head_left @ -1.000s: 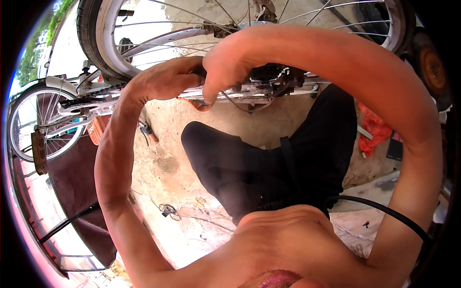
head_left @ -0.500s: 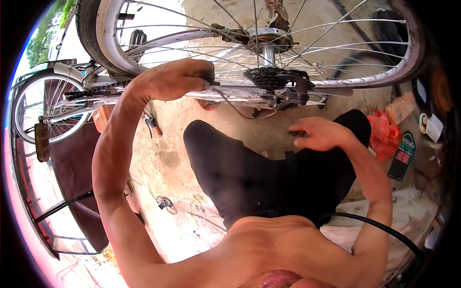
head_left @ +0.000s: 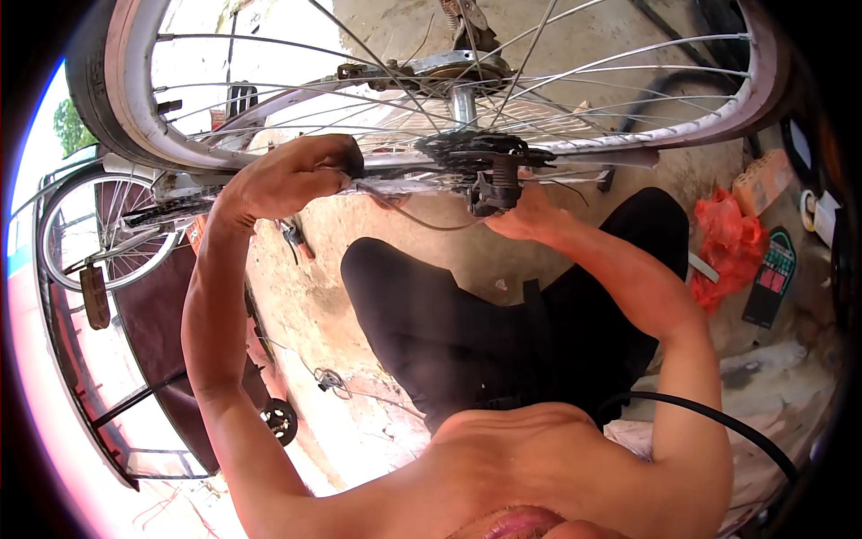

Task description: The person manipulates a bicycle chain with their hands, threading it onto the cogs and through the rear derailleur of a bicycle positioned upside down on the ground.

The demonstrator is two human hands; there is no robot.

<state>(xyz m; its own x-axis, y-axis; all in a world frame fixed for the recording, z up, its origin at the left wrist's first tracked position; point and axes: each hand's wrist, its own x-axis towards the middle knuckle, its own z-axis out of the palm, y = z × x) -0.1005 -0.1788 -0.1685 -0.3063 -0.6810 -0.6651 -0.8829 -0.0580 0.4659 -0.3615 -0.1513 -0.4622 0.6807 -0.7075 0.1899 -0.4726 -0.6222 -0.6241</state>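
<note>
A bicycle's rear wheel (head_left: 144, 108) with a whitish rim stands across the upper view. My left hand (head_left: 292, 175) is closed at the pale frame tube left of the hub; what its curled fingers hold is hidden. A thin cable (head_left: 417, 218) loops from beside that hand to the rear derailleur (head_left: 496, 182). The derailleur hangs below the dark sprocket cassette (head_left: 471, 146). My right hand (head_left: 523, 216) reaches up to the derailleur's lower right side, its fingers mostly hidden behind it.
To the right lie a red plastic bag (head_left: 723, 234), a brick (head_left: 761, 182) and a dark green flat package (head_left: 770, 278). An orange-and-black handled tool (head_left: 294, 239) lies on the floor at left. Another wheel (head_left: 67, 238) stands far left.
My right hand has risen from above my knee to the derailleur. My left hand sits slightly lower and further left in view, and the wheel and derailleur appear shifted left.
</note>
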